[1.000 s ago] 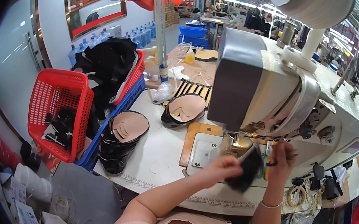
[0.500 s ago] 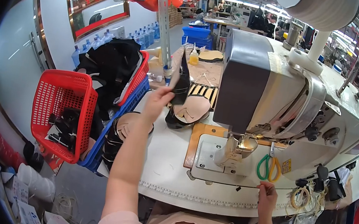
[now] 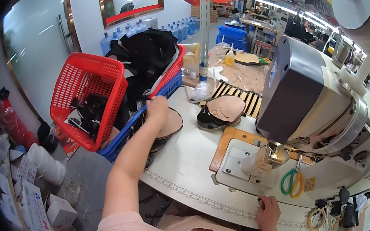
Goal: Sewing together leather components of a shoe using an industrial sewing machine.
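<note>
My left hand (image 3: 157, 110) reaches over the left side of the sewing table, by the rim of a blue crate (image 3: 119, 140). Its fingers curl down and are mostly hidden behind the hand, so what they grip cannot be made out. Just beside it, a stack of black shoe uppers with beige insoles (image 3: 173, 122) stands at the table edge. Another beige-and-black shoe piece (image 3: 224, 109) lies farther right. Close to the front edge, my right hand (image 3: 269, 213) is closed, thumb and fingertips pinched at a small black scrap (image 3: 260, 201) below the sewing machine (image 3: 329, 105).
A red basket (image 3: 114, 107) with black pieces rests on the blue crate, and a second red basket (image 3: 179, 64) holds black cloth. Green-and-yellow scissors (image 3: 298, 178) lie by the machine bed. Farther back are a metal post (image 3: 202, 30) and a yellow oil bottle (image 3: 230, 57).
My left hand has come down leftward to the stack, and the black shoe upper it held up is no longer plainly seen. My right hand has moved to the small black scrap. The view has turned left.
</note>
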`<state>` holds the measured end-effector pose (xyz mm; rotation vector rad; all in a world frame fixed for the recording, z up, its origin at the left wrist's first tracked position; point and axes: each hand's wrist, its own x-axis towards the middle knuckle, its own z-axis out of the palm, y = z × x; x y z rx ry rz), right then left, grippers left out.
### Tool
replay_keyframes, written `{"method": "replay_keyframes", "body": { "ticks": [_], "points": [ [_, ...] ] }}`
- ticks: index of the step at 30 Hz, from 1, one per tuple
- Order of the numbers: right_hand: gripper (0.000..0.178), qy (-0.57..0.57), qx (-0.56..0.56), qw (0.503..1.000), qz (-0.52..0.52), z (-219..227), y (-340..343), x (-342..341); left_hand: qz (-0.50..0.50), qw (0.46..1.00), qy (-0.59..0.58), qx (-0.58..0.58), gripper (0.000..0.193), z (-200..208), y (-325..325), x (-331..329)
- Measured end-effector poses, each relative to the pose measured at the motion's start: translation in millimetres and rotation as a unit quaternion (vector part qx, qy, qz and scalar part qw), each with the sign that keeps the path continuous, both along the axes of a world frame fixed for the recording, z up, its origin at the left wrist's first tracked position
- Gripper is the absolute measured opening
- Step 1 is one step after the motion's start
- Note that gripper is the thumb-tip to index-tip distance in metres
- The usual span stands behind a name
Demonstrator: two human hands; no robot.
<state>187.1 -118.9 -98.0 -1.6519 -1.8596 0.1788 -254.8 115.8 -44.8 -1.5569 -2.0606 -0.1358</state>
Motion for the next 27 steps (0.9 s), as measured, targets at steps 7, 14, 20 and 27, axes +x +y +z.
{"method": "replay_keyframes", "body": {
  "ticks": [7,14,20,27],
  "points": [
    [0.022,0.0,0.016,0.999,0.03,-1,4,-3,-0.342,0.88,-0.216,0.25,0.01,31,-46,-22],
    [0.017,0.169,0.06,0.975,0.13,21,14,-27,-0.334,0.54,-0.773,0.02,0.017,33,-77,62],
    [0.013,0.551,-0.157,0.809,0.131,37,21,-51,-0.358,0.507,-0.752,-0.223,0.025,5,-130,161],
    [0.041,0.386,-0.219,0.878,0.178,-18,8,-39,-0.399,0.479,-0.733,-0.272,0.031,20,-149,217]
  ]
}}
